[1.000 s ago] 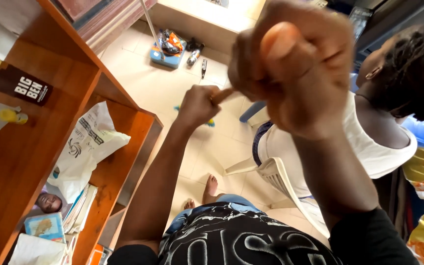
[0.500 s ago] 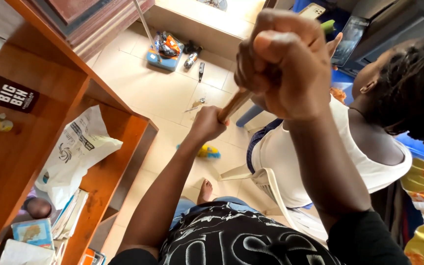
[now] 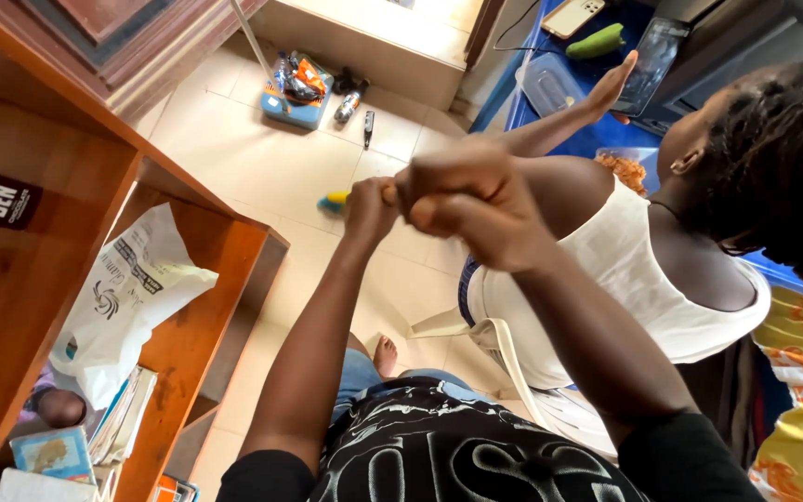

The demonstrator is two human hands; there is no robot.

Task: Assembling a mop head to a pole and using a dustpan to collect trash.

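Both my hands are closed around a thin wooden stick [image 3: 388, 194], of which only a short piece shows between them. My left hand [image 3: 369, 212] grips it lower down, arm stretched out over the tiled floor. Just above and to the right, my right hand [image 3: 465, 200] holds it in a fist, nearly touching the left. A yellow and blue end piece [image 3: 334, 202] shows past my left hand, near the floor.
A person in a white top [image 3: 625, 270] sits on a white plastic chair [image 3: 504, 335] close on my right, one hand raised toward a blue table [image 3: 550, 121]. A wooden shelf [image 3: 188, 335] with a white bag [image 3: 123, 297] stands left. A blue tray [image 3: 295, 93] lies on the floor.
My right hand has dropped away from the camera and come down next to my left hand. The stick now shows far less. The seated person's arm has come into view.
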